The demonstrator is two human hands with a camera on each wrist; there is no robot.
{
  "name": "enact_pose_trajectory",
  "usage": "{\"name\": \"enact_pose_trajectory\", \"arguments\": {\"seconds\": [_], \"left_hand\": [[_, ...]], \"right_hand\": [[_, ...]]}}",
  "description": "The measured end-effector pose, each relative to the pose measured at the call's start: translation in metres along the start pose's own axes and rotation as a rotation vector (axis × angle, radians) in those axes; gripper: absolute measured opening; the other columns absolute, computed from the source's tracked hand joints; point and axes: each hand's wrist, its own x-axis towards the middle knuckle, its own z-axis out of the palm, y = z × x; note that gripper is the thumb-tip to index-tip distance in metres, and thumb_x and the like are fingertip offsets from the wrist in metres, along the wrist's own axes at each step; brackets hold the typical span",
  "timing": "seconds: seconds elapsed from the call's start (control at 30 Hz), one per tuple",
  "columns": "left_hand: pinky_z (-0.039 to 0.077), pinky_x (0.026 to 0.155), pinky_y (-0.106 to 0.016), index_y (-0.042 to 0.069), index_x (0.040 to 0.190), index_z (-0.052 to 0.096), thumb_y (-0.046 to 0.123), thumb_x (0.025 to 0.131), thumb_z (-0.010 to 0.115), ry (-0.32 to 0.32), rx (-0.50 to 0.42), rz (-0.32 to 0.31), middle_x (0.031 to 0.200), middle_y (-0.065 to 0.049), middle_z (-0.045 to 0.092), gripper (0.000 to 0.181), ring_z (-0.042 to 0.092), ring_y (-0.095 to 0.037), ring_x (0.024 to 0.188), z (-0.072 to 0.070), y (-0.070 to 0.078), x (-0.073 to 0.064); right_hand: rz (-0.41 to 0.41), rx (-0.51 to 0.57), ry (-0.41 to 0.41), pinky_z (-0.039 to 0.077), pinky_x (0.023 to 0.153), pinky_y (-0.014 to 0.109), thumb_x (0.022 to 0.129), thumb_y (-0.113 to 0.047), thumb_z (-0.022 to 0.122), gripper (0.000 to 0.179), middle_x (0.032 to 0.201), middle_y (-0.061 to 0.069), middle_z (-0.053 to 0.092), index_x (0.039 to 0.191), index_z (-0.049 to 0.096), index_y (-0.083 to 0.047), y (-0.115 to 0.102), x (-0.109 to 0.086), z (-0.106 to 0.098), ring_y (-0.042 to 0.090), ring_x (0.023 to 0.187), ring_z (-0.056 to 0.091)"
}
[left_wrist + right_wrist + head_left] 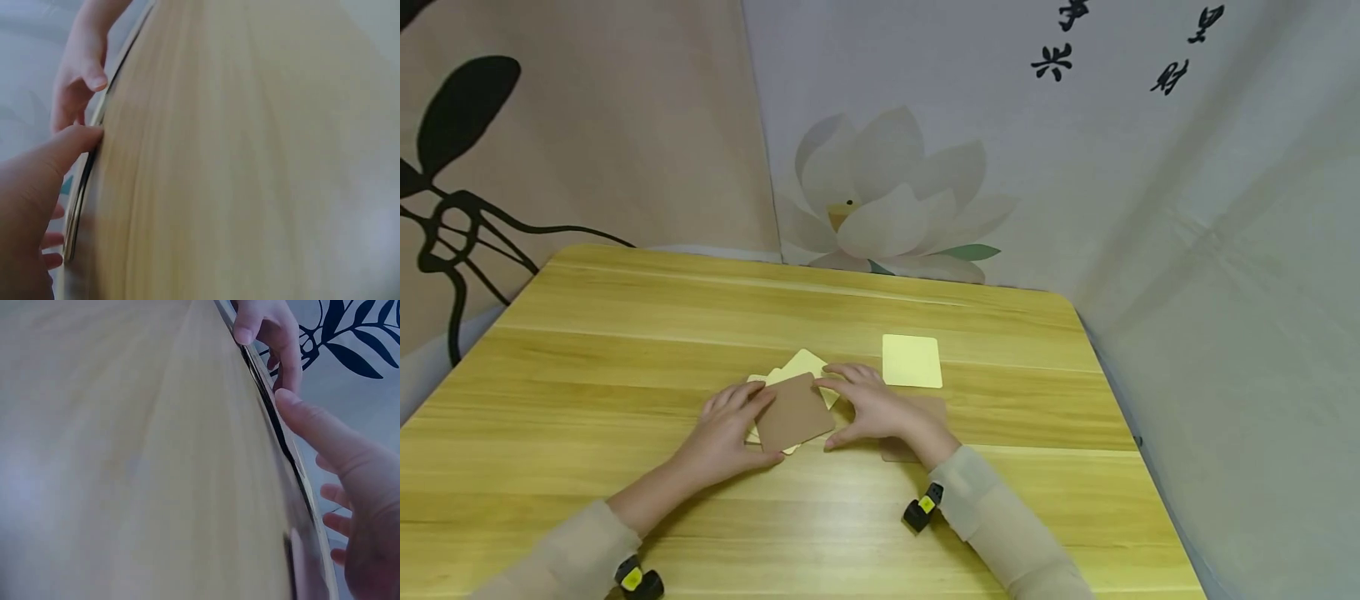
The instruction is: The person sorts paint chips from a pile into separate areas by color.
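Observation:
A brown square card (795,411) lies on top of a loose, fanned pile, with pale yellow cards (805,364) sticking out beneath it. My left hand (727,427) spans the pile's left side, its fingertips at the brown card's upper left edge and its thumb at the lower edge. On the right side, my right hand (872,406) has its fingers spread, fingertips by the brown card's upper right corner. Its thumb (306,419) points toward the pile. From the wrists, the cards show only as thin edges (87,172).
A single yellow card (912,361) lies behind my right hand. Under my right wrist is another brown card (898,450), partly covered. The wooden table (662,308) meets a hanging cloth (880,67) with a printed lotus at its back edge.

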Motion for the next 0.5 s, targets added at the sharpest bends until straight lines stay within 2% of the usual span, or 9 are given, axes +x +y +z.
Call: {"name": "enact_pose_trajectory", "arguments": {"seconds": [0.2, 0.5], "left_hand": [[0.022, 0.099, -0.063, 0.003, 0.137, 0.051, 0.065, 0.069, 0.073, -0.02, 0.034, 0.023, 0.138, -0.018, 0.044, 0.095, 0.034, -0.042, 0.128, -0.003, -0.005, -0.002], [0.022, 0.099, -0.063, 0.003, 0.138, 0.05, 0.067, 0.07, 0.07, -0.052, 0.028, 0.04, 0.139, -0.017, 0.043, 0.096, 0.033, -0.04, 0.128, -0.006, -0.008, -0.001]], "right_hand": [[-0.003, -0.028, -0.013, 0.012, 0.111, 0.051, 0.071, -0.063, 0.074, 0.094, 0.156, 0.003, 0.022, 0.149, 0.035, -0.026, -0.001, 0.01, 0.002, 0.026, 0.141, 0.018], [-0.006, -0.078, -0.036, 0.014, 0.111, 0.051, 0.07, -0.063, 0.074, 0.098, 0.156, 0.002, 0.022, 0.15, 0.032, -0.027, -0.005, 0.021, 0.005, 0.025, 0.141, 0.019]]}}
